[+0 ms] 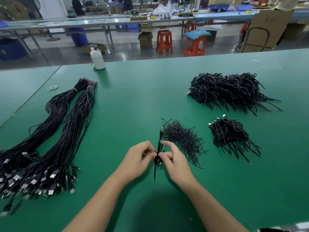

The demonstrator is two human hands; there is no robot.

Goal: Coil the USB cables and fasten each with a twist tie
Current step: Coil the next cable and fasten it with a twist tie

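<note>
- Both hands meet over the green table [133, 101], close to the near edge, working 1 coiled cable [158, 154] held upright between them.
- The left hand [138, 158] pinches the coil at its middle, thumb and forefinger curled tight against it.
- The right hand [172, 158] pinches the same spot from the other side, fingertips bent in; whether a twist tie sits under them is too small and blurred to tell.
- A loose tail of the cable hangs down toward the table below the hands.
- Just behind the right hand lies a heap of twist ties [184, 138], short black strands pointing every way.
- To the right of that sits a small pile of finished coils [229, 134], plugs toward the far side.
- Farther back on the right is a larger heap of coiled cables [229, 91].
- On the left, 2 long bundles of uncoiled cables [55, 131] stretch across the table, plugs bunched at the near end.
- A white bottle [97, 58] stands at the far edge, and some rubber bands [52, 88] lie near the bundles' far ends.
</note>
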